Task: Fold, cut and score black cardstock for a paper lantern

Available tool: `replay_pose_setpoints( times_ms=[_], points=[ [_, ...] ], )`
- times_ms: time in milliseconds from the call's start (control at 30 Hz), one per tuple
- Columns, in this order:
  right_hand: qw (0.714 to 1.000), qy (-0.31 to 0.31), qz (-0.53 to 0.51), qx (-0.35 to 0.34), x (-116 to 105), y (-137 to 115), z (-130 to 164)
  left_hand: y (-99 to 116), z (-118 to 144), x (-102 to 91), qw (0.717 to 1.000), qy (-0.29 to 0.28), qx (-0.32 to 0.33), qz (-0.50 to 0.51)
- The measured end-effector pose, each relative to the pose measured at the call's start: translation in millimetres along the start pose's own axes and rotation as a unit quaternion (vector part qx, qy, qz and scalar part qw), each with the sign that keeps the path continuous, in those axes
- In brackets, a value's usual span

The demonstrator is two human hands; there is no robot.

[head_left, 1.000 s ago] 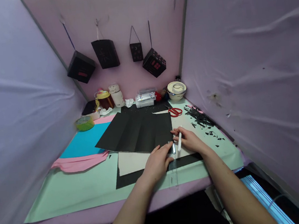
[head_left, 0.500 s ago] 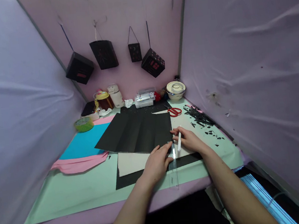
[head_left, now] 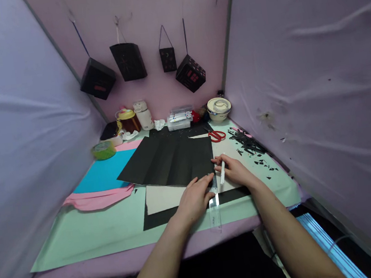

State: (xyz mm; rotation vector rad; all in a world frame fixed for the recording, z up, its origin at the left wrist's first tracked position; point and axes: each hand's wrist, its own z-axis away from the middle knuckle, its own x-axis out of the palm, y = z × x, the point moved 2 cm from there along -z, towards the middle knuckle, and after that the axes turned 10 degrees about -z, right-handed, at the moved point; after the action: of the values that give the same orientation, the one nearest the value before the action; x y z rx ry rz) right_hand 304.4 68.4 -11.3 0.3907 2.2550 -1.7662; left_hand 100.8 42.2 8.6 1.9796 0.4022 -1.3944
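Across the table lies a creased black sheet of paper (head_left: 171,161). My left hand (head_left: 194,198) rests at its lower right corner, with thumb and fingertips holding a clear plastic ruler (head_left: 215,209). The ruler runs along the sheet's right edge, and its near end points toward me past the table edge. A white pen (head_left: 222,172) is tucked in the fingers of my right hand (head_left: 233,171). My right fingertips touch the right edge of the black sheet. Under it lie a whitish sheet (head_left: 164,199) and another black sheet (head_left: 158,220).
Red-handled scissors (head_left: 217,136) and black paper scraps (head_left: 248,142) lie to the right. Blue paper (head_left: 103,174), pink paper (head_left: 101,201) and a tape roll (head_left: 103,150) are on the left. Behind stand a white bottle (head_left: 144,115), a pen box (head_left: 179,119) and a lidded bowl (head_left: 218,108). Black paper lanterns (head_left: 128,61) hang above.
My view has tilted slightly downward, so the table and lanterns sit higher in the picture. Both hands, the ruler and the pen keep nearly the same places on the paper.
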Motion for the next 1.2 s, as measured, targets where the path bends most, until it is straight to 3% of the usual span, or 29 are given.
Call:
replay_pose_setpoints(
  times_ms=[1200],
  points=[
    [1.0, -0.001, -0.008, -0.005, 0.9, 1.6, 0.4, -2.3, -0.6, 0.7, 0.999, -0.023, 0.021, -0.009]
  ],
)
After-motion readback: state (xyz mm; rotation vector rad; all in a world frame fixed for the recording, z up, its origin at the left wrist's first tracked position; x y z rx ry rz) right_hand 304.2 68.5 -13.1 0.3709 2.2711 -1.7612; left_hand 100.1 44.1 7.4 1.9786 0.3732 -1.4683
